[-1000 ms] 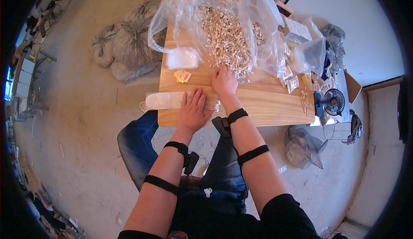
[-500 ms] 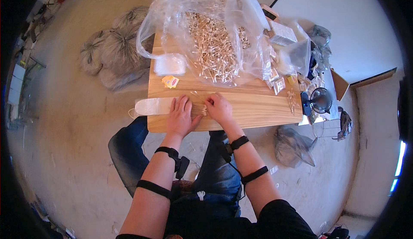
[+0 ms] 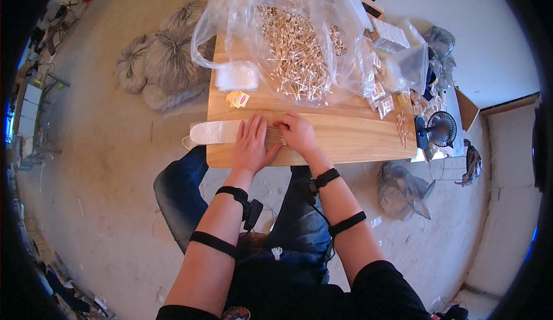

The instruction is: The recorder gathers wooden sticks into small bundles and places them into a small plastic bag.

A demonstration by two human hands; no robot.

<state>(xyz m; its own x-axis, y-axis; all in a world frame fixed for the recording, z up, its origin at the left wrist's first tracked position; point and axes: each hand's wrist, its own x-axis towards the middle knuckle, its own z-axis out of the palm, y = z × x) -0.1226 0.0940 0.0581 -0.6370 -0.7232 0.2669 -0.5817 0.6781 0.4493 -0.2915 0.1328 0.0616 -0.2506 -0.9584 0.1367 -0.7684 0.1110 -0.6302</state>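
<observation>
Cotton swabs (image 3: 275,137) lie lengthwise left-to-right between the flat left hand (image 3: 250,143) and right hand (image 3: 298,133), whose grip is narrow, contents unclear.

The desk (image 3: 357,141) is light honey-brown, patterned with darker wood grain running lengthwise. The heaped cotton swabs (image 3: 296,61) have tan sticks and white tips, and the plastic bag (image 3: 229,23) around them is clear with whitish glints. A long strip (image 3: 214,132) is white. Small cards (image 3: 237,99) are yellow with a touch of red. The arm straps (image 3: 212,243) and sleeves (image 3: 374,280) are black; the jeans (image 3: 175,190) are dark blue, faded paler in patches. Knotted sacks (image 3: 174,61) are grey, the fan (image 3: 442,129) black.
</observation>
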